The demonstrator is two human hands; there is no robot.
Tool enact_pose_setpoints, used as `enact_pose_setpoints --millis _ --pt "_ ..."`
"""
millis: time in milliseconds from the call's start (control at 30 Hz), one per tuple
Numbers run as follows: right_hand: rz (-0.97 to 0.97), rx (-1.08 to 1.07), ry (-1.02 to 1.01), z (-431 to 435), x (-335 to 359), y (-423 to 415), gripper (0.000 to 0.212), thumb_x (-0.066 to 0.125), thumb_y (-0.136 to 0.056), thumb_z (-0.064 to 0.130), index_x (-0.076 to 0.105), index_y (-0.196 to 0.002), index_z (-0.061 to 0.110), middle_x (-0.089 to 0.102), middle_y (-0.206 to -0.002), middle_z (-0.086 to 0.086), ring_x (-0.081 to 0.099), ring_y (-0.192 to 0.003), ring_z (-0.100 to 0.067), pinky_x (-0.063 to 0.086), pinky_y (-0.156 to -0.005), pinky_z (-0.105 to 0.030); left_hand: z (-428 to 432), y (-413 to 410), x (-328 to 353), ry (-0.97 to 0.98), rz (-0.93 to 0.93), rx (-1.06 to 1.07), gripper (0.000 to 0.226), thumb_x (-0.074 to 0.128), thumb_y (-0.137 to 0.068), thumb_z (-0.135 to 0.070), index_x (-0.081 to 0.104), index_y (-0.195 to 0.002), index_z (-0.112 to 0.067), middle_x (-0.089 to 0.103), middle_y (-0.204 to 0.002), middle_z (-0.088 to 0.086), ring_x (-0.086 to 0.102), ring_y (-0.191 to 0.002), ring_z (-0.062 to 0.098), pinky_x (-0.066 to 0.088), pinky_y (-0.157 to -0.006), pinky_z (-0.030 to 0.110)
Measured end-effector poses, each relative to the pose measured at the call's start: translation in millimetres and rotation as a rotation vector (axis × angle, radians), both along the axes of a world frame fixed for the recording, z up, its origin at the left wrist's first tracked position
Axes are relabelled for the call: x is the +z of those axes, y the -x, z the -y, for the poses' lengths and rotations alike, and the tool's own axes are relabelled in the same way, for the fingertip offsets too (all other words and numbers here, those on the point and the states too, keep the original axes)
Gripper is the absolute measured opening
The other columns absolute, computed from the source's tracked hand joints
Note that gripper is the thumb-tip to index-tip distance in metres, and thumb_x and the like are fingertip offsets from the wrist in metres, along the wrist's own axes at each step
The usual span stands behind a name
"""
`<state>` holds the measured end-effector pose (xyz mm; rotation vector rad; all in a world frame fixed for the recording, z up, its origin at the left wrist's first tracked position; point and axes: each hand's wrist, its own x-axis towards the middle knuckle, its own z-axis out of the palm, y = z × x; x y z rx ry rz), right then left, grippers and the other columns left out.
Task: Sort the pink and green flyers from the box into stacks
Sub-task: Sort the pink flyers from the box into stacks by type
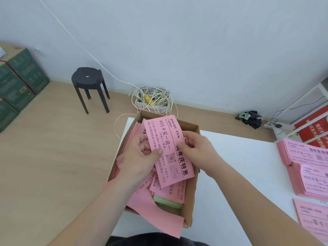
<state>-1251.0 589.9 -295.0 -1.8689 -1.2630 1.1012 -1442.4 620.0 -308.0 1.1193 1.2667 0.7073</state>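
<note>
Pink paper flyer (168,150), held just above the open brown cardboard box (193,196), its long edges pinched by curled fingers (158,152) of left hand (140,157) and right hand (197,150). Picking step; next it probably joins the pink flyer stacks (305,166) right of the box on the white tabletop (239,166). Black round stool (90,82) beyond the box, on wood floor (53,148).

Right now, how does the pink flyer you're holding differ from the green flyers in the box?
The held pink flyer is raised over the box, pinched by the left hand and right hand; the green flyers lie flat at the box's near end. The pink flyer's print is in full view; the green flyers are half buried under pink sheets. Neither is on a stack yet.
</note>
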Motion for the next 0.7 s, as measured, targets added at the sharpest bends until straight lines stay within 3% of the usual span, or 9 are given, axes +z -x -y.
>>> enact_pose_setpoints --millis 167,333,433,500,567,700 --pt "0.062 0.022 -0.016 -7 15 -6 0.028 0.053 -0.105 0.023 0.066 -0.117 0.045 0.076 -0.093 0.008 0.073 -0.089 -0.010 0.061 -0.085 -0.043 1 1 3 0.030 -0.047 -0.061 0.038 0.074 -0.092 -0.015 0.060 -0.123 -0.031 0.073 -0.100 -0.003 0.074 -0.079 0.010 0.064 -0.066 0.034" --pt "0.150 0.196 -0.009 -13 42 -12 0.033 0.051 -0.106 0.021 0.065 -0.117 0.048 0.071 -0.083 0.019 0.069 -0.083 -0.001 0.053 -0.070 -0.027 -8 7 12 -0.106 -0.142 0.007 0.053 0.078 -0.087 -0.022 0.055 -0.127 -0.049 0.063 -0.121 -0.024 0.063 -0.110 -0.002 0.056 -0.095 0.042" --pt "0.224 0.288 0.029 -14 59 -20 0.034 0.050 -0.106 0.021 0.065 -0.119 0.049 0.070 -0.084 0.019 0.067 -0.085 -0.001 0.048 -0.070 -0.019 -15 10 19 -0.083 0.006 0.044 0.075 0.077 -0.087 -0.012 0.044 -0.141 -0.053 0.059 -0.132 -0.023 0.062 -0.117 0.002 0.058 -0.089 0.038" --pt "0.329 0.335 0.048 -12 67 -27 0.034 0.050 -0.105 0.022 0.064 -0.119 0.050 0.068 -0.085 0.016 0.063 -0.085 -0.003 0.047 -0.069 -0.017 -18 11 26 -0.096 0.024 -0.012 0.060 0.073 -0.092 -0.011 0.052 -0.140 -0.039 0.069 -0.122 -0.016 0.070 -0.106 0.007 0.060 -0.080 0.029" --pt "0.404 0.345 0.084 -8 73 -35 0.035 0.050 -0.105 0.021 0.063 -0.121 0.049 0.067 -0.090 0.015 0.062 -0.086 -0.005 0.048 -0.070 -0.018 -18 9 32 -0.088 -0.016 -0.127 0.034 0.069 -0.095 -0.011 0.065 -0.123 -0.031 0.077 -0.104 -0.011 0.075 -0.096 0.011 0.061 -0.077 0.028" --pt "0.558 0.287 0.146 11 71 -59 0.030 0.048 -0.104 0.025 0.060 -0.122 0.046 0.065 -0.093 0.016 0.062 -0.086 -0.011 0.052 -0.074 -0.033 -7 -17 37 -0.127 -0.116 -0.341 0.024 0.066 -0.097 -0.017 0.068 -0.110 -0.036 0.076 -0.101 -0.017 0.073 -0.091 0.004 0.061 -0.082 0.031"
